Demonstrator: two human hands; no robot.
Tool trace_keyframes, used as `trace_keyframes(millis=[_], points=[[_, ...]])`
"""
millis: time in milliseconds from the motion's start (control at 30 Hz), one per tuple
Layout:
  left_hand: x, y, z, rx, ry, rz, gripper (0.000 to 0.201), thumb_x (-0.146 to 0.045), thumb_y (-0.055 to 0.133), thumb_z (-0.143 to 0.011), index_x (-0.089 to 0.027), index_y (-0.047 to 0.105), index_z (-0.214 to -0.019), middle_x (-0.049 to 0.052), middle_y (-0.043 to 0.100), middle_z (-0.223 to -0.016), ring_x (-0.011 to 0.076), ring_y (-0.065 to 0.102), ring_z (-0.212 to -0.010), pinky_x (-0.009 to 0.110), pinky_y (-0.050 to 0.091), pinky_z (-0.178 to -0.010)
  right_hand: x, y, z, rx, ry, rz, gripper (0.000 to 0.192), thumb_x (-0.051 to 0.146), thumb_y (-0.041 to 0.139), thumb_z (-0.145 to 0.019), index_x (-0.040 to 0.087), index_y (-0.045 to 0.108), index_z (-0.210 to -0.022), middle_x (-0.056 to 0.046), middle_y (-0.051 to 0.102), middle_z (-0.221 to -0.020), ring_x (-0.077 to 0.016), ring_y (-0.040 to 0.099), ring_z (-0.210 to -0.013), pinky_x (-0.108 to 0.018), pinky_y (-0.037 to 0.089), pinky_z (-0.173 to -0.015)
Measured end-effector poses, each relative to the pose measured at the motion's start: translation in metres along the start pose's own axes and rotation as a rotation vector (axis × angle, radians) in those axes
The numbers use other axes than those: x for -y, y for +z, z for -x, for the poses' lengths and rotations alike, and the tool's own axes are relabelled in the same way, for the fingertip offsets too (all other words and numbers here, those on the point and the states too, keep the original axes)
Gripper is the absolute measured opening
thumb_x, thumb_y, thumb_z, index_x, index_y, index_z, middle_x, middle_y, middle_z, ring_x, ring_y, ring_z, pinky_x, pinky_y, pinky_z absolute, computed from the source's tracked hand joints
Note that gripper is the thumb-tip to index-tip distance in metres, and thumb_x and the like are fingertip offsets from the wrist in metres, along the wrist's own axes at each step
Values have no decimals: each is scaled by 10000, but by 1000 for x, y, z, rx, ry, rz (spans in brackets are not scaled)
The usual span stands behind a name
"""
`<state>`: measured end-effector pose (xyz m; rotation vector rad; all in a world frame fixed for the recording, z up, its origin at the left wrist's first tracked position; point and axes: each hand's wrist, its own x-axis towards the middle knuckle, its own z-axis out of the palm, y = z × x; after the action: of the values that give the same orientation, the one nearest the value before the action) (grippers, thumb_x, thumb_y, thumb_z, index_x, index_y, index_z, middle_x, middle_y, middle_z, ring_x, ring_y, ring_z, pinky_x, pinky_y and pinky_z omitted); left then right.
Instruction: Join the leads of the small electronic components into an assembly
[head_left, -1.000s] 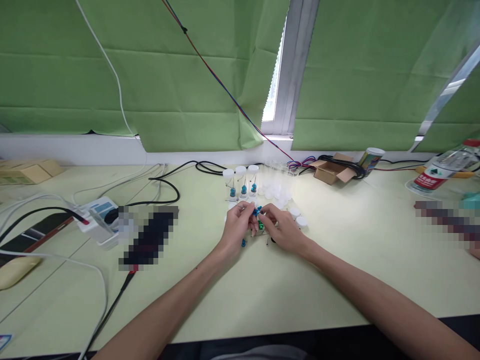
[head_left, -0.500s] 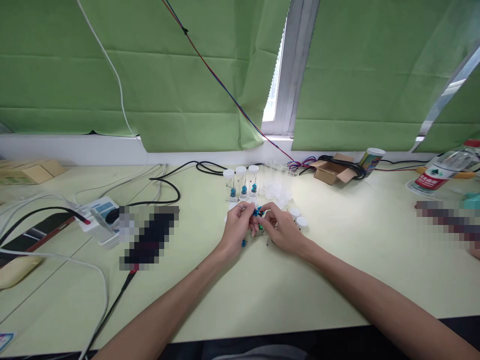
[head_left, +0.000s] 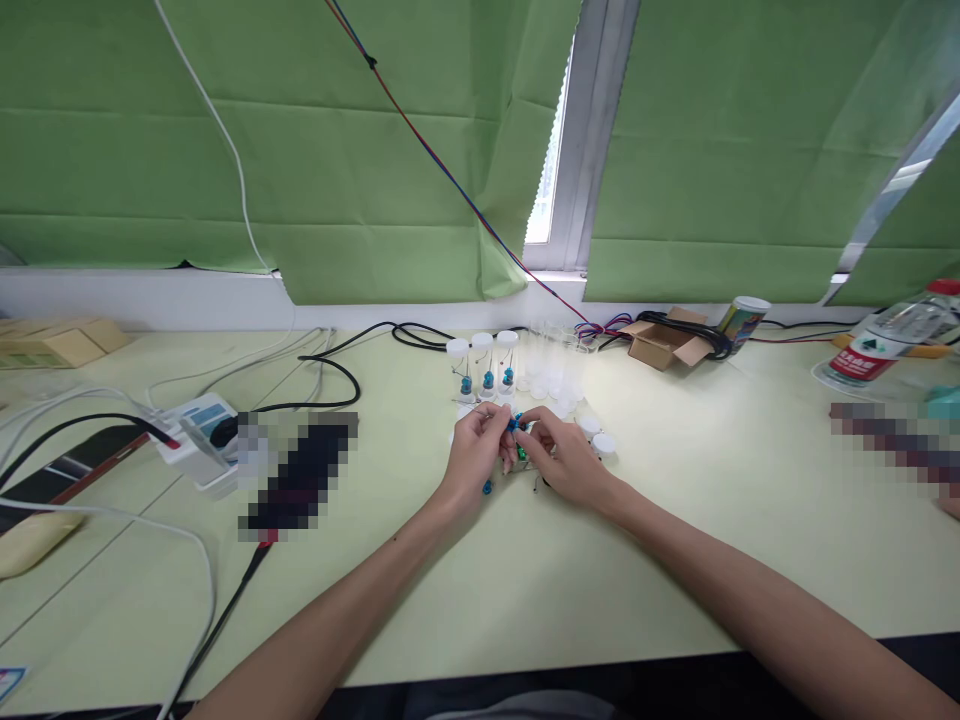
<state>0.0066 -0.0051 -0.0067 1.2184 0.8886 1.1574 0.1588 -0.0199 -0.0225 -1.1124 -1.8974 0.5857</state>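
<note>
Both my hands meet at the middle of the table around a small blue part (head_left: 516,423), too small to name more exactly. My left hand (head_left: 478,442) pinches it from the left. The fingers of my right hand (head_left: 561,450) are closed on its right side. Beneath the fingers shows a bit of green (head_left: 522,453), mostly hidden. Another small blue piece (head_left: 487,487) lies on the table below my left hand. Behind the hands stand three clear tubes with white caps (head_left: 482,366), each with a blue piece and thin wire inside.
Several uncapped clear tubes (head_left: 555,365) stand beside the capped ones. Loose white caps (head_left: 602,443) lie right of my hand. A power strip (head_left: 199,435) and blurred phone (head_left: 304,475) are at left. At right are a cardboard box (head_left: 664,340), a can (head_left: 742,322) and a water bottle (head_left: 885,340).
The blue part has turned slightly between my fingertips, and my right fingers have shifted a little. Both hands otherwise keep their place.
</note>
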Motion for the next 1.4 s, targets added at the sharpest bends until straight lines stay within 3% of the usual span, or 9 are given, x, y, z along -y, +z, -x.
trace_keyframes(millis=[200,500,633,733,933,1100,1267,1400], points=[[-1,0,0,-2,2,-3,307,-479,629,-825,-197,541,-742,-29,538,-553,100,530,-466,213,402,-431,1,-1,1,-1,-28,-5,123,312,454,-964,211,495,-1020,56,524,-608,-128,474,-536,-256,369,-569],[-2,3,0,-13,1,-47,295,-463,623,-835,-198,526,-750,-38,509,-524,108,515,-449,222,391,-419,0,-1,-1,17,-28,47,353,328,325,-1021,217,445,-708,30,512,-590,-130,455,-534,-274,351,-593],[-1,1,0,-11,7,-56,298,-471,605,-849,-199,526,-754,-30,528,-535,107,523,-462,218,398,-432,-1,-1,-1,12,-10,25,185,341,408,-993,214,530,-935,40,532,-610,-139,480,-548,-267,366,-589],[-1,0,1,-10,9,-56,303,-478,598,-852,-198,532,-757,-24,543,-543,105,525,-467,215,401,-441,-1,0,0,22,-13,-13,163,335,470,-963,214,496,-1068,50,543,-622,-138,488,-550,-259,385,-586],[-2,2,1,-6,13,-61,298,-467,605,-850,-197,527,-750,-29,525,-530,107,522,-468,216,399,-438,1,-1,0,10,-25,21,121,293,423,-982,207,508,-983,52,512,-613,-131,465,-552,-262,350,-583],[-1,2,1,-9,13,-63,292,-459,602,-855,-197,522,-753,-38,508,-534,107,517,-462,220,393,-423,2,-2,-1,25,-12,29,272,312,356,-1011,205,492,-801,40,504,-601,-123,448,-539,-266,345,-590],[2,0,0,-13,34,-79,305,-477,578,-868,-197,536,-757,-32,527,-543,104,524,-472,216,405,-440,0,0,0,32,5,5,145,326,464,-973,209,506,-1047,58,531,-622,-125,474,-550,-253,362,-581],[2,0,-1,-21,32,-88,310,-477,581,-866,-195,532,-748,-28,538,-540,102,522,-466,215,403,-443,-1,0,1,43,-6,-5,145,308,469,-965,210,480,-1071,62,528,-617,-128,473,-545,-254,369,-584]])
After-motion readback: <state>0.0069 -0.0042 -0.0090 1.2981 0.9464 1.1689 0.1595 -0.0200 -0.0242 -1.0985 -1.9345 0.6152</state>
